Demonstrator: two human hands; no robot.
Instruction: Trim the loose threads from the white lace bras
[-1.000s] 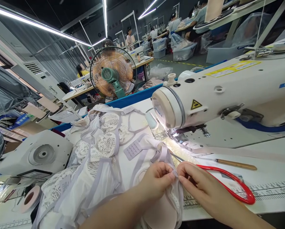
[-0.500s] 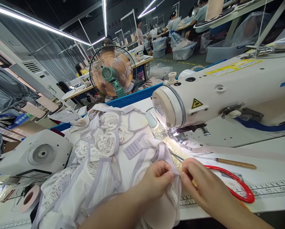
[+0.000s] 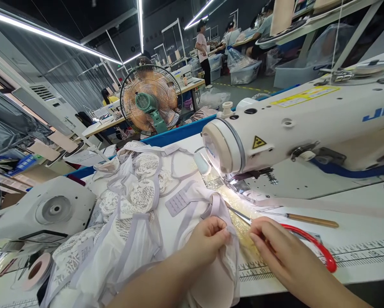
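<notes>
My left hand pinches the edge of a white lace bra piece at the table's front edge, fingers closed on the fabric and its pale lilac strap. My right hand lies just to the right of it, a small gap apart, fingers curled; what they hold, if anything, is hidden. It rests over red-handled scissors. The sewing machine stands behind, its lit needle area just beyond my hands.
A heap of white lace garments covers the table's left. A wooden-handled awl lies by the scissors. A second machine and tape roll sit left. A fan stands behind; other people work far back.
My hands, pinched together on the fabric edge a second ago, have drawn slightly apart; the right hand slid right and down. The view shifted a little left.
</notes>
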